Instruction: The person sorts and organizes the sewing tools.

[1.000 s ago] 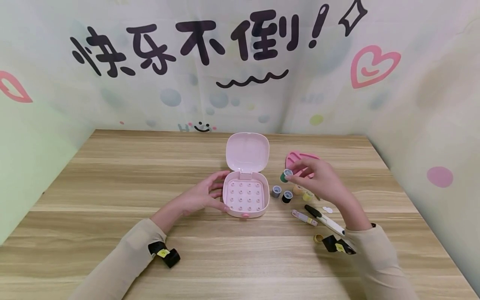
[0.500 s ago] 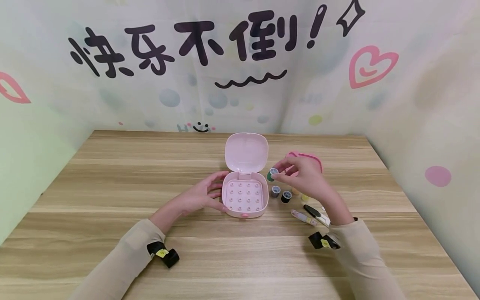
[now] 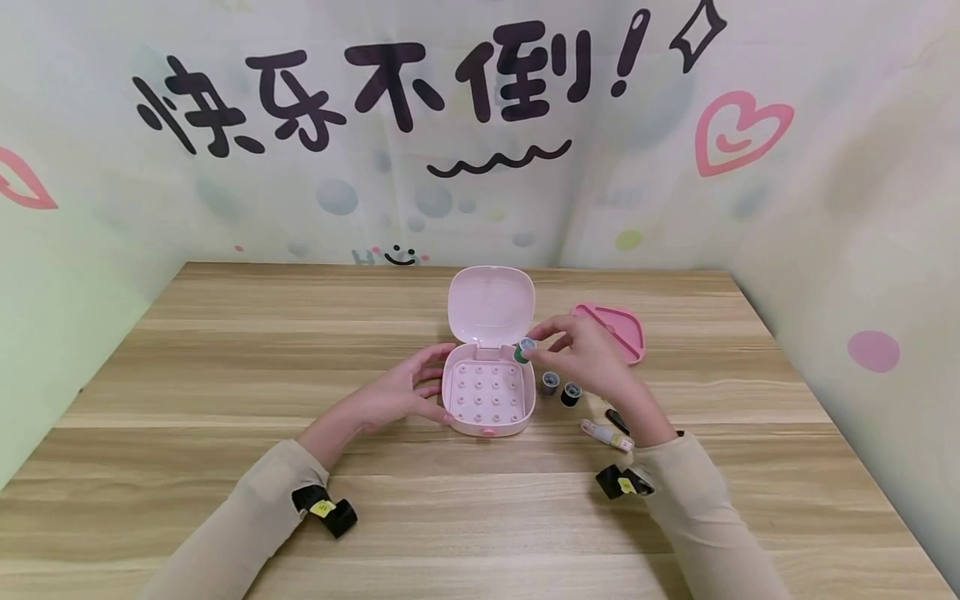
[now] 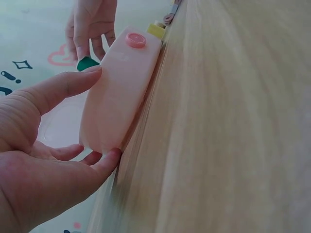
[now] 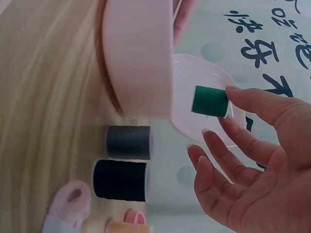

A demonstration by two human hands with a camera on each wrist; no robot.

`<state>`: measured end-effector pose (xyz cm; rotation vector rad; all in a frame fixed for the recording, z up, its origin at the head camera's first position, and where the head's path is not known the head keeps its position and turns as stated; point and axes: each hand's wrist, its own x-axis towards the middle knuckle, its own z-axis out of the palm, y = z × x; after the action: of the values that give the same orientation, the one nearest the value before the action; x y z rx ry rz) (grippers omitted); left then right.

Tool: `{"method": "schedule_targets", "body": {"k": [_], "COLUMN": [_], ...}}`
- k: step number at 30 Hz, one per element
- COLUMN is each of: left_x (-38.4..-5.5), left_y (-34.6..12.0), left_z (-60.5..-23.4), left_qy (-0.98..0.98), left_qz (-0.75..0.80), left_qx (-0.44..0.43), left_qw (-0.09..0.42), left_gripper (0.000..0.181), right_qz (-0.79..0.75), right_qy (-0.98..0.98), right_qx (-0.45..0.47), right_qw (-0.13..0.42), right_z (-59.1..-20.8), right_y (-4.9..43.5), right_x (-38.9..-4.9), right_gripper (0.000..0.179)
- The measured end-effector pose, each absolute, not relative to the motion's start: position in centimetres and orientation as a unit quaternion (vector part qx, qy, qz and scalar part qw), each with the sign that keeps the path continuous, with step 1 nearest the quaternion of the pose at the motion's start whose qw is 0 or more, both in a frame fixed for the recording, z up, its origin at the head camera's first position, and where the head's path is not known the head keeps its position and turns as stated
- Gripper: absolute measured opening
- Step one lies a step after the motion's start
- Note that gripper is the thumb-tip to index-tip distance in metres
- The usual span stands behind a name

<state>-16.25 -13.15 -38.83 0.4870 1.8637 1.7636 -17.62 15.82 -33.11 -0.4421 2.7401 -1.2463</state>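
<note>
A pink sewing box (image 3: 467,427) stands on the table with its lid (image 3: 491,304) raised and rows of small pegs inside. My left hand (image 3: 393,393) holds its left side, thumb at the near rim and fingertips lower on the wall in the left wrist view. Between thumb and index finger, my right hand (image 3: 585,354) pinches a green thread spool (image 5: 210,100). That spool is at the box's back right rim, above the pegs. Beside the box's right wall stand a grey thread spool (image 3: 551,383) and a black thread spool (image 3: 572,394).
A pink divided tray (image 3: 622,329) lies behind the right hand. Nearer lie a flat pink-and-white banded strip (image 3: 606,435) and a black-ended tool (image 3: 617,421), partly covered by the right wrist. An orange spool (image 5: 127,227) shows in the right wrist view.
My right hand has carried the green thread spool leftward, from beside the tray to the box's back right rim. My left hand has stayed on the box.
</note>
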Motion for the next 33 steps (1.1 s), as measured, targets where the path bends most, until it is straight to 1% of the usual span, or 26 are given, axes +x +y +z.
{"method": "schedule_targets", "body": {"k": [5, 12, 33], "left_x": [-16.3, -16.2, -16.2], "left_y": [-13.1, -13.0, -13.1], "left_z": [-38.8, -38.8, -38.8], "left_qy": [0.687, 0.691, 0.694], "left_qz": [0.652, 0.649, 0.647], "left_qx": [0.176, 0.176, 0.176], "left_qw": [0.267, 0.265, 0.263], "left_gripper": [0.1, 0.1, 0.099], "right_qz": [-0.403, -0.401, -0.363], "right_qy": [0.902, 0.903, 0.919], "right_qx": [-0.15, -0.145, -0.151], "right_qw": [0.04, 0.058, 0.027], "right_z": [-33.9, -34.9, -36.2], "right_y": [15.4, 15.0, 13.9], "right_x": [-17.8, -17.9, -18.3], "right_gripper": [0.021, 0.02, 0.022]}}
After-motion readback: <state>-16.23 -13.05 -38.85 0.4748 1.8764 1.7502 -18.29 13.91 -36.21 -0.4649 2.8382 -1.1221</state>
